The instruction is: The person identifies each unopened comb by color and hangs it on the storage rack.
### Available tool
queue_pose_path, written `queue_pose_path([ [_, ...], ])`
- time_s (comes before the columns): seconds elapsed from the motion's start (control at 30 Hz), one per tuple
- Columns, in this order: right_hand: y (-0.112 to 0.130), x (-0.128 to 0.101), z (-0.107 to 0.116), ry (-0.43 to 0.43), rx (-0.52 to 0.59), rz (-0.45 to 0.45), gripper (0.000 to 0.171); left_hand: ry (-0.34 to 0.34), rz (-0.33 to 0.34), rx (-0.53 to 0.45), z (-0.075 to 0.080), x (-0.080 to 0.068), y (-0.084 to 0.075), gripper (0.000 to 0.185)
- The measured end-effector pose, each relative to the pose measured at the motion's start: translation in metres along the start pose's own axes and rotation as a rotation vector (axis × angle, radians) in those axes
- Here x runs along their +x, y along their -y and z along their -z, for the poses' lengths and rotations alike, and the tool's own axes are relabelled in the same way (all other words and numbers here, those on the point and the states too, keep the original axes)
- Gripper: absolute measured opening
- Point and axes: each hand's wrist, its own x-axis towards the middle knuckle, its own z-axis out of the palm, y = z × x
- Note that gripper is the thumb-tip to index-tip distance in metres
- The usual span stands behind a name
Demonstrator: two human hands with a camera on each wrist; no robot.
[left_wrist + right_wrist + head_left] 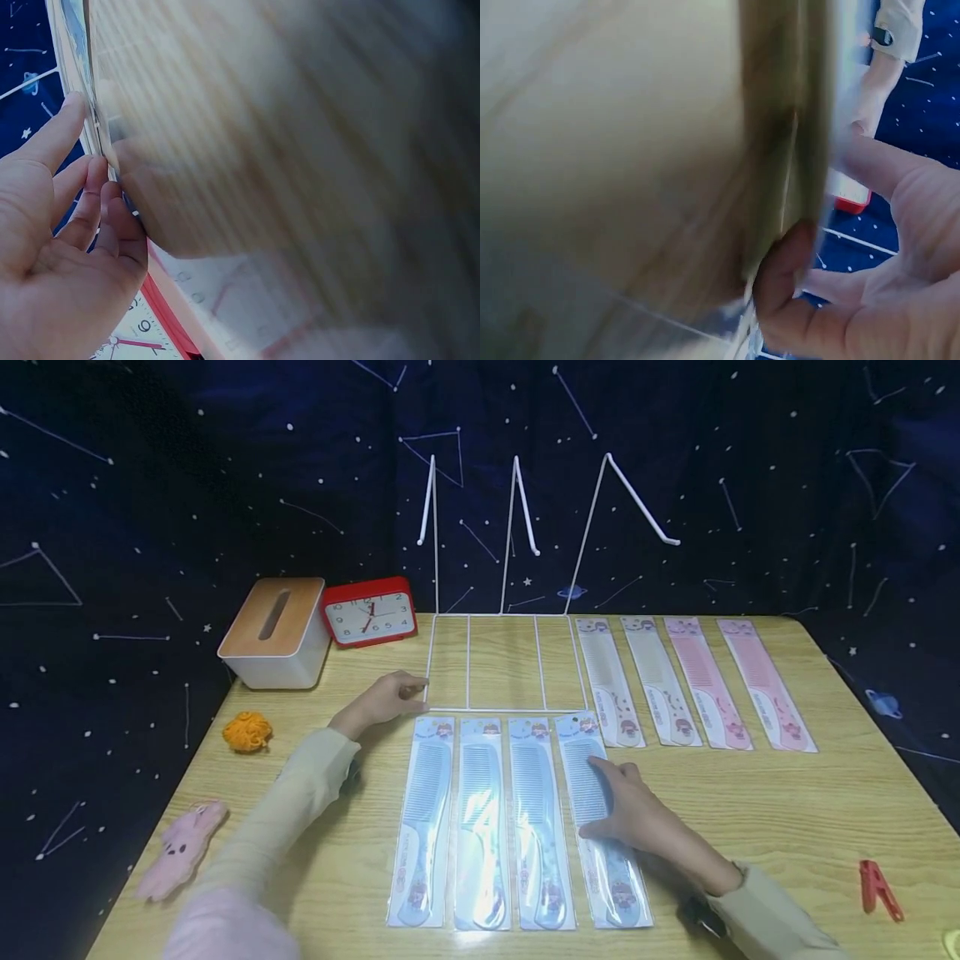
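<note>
Four light-blue combs in clear packs lie side by side at the front middle of the table. Over the rightmost blue comb (583,785) is my right hand (633,806), gripping its pack with thumb near the left edge and fingers bent over it. A white wire rack (510,710) stands behind the row, with three hooked uprights rising at its back. My left hand (386,697) touches its front left corner, fingers loosely bent and thumb apart from them. In the left wrist view the left hand (67,225) has its fingertips against a thin edge.
Right of the rack lie two pale packaged combs (648,681) and two pink packaged combs (765,685). A tissue box (273,635) and red clock (371,612) stand back left. An orange yarn ball (247,731), pink plush toy (183,852) and red clip (879,890) lie around the edges.
</note>
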Motion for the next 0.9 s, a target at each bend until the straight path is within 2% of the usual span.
queue_pose_path([
  [0.13,0.001,-0.002,0.007,0.002,0.026,0.028,0.096,-0.008,0.015,-0.001,-0.001,0.000,-0.001,0.055],
  [0.3,0.014,-0.009,0.025,-0.021,0.081,0.043,0.091,-0.008,0.000,-0.004,-0.002,0.001,0.000,0.056],
  [0.4,0.027,-0.008,0.036,-0.084,0.111,0.137,0.090,-0.009,0.011,-0.008,-0.001,0.001,0.000,0.056],
  [0.53,0.050,0.001,0.048,-0.157,0.187,0.314,0.088,-0.016,0.022,-0.001,-0.001,0.000,-0.001,0.056],
  [0.73,0.103,0.020,0.065,-0.118,0.354,0.513,0.089,-0.024,-0.007,-0.004,0.000,0.000,-0.002,0.055],
  [0.9,0.142,0.040,0.075,-0.120,0.361,0.638,0.091,-0.021,-0.010,-0.021,-0.001,0.000,0.000,0.055],
])
